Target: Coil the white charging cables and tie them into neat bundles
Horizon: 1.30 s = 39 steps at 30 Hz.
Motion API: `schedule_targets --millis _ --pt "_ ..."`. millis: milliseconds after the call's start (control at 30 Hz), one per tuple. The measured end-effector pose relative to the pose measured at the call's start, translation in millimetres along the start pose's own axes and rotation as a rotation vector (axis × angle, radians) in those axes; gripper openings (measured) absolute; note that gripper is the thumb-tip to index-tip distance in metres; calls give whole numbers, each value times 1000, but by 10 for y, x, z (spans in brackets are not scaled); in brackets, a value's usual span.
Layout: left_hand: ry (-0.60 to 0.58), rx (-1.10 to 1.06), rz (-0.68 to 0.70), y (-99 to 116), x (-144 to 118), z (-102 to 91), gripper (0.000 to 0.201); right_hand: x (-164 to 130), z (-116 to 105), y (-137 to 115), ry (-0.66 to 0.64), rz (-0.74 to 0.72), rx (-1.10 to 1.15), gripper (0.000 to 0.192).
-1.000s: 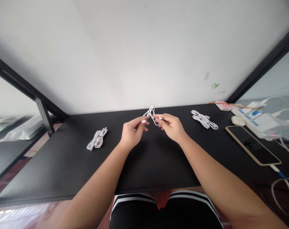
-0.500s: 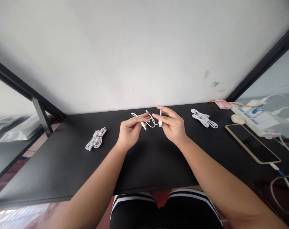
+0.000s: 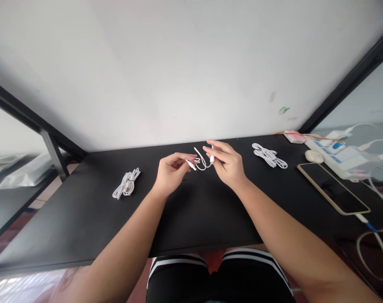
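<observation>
Cable hangs between my two hands, just above the middle of the tabletop, its short white run slack from side to side. My left hand pinches one plug end, my right hand pinches the other plug upright, so both hands are closed on it and near each other. Neither is nearer: each has an end. A coiled bundle lies well off to the left, another bundle to the right.
</observation>
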<state>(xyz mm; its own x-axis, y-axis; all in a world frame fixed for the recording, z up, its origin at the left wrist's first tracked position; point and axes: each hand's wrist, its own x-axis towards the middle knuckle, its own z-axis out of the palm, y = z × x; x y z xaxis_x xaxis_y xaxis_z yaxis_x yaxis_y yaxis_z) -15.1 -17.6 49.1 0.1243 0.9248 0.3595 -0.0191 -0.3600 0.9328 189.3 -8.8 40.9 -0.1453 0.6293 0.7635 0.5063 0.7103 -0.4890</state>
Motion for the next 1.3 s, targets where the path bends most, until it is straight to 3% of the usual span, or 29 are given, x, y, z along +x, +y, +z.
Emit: schedule_targets --millis 267,700,1033,1167,1300 --pt "-12 -4 -91 -138 48 -36 18 8 22 44 -53 58 61 27" --pt "-9 -71 -126 -115 57 -13 20 2 27 45 -41 79 67 26" --pt "138 446 -160 -203 116 -187 39 39 -7 186 -35 153 -147 29" --pt "139 613 -11 -254 143 -217 36 10 -20 311 -165 288 -78 26" --pt "-57 648 -36 -290 117 -185 38 -18 -19 356 -418 369 -51 26"
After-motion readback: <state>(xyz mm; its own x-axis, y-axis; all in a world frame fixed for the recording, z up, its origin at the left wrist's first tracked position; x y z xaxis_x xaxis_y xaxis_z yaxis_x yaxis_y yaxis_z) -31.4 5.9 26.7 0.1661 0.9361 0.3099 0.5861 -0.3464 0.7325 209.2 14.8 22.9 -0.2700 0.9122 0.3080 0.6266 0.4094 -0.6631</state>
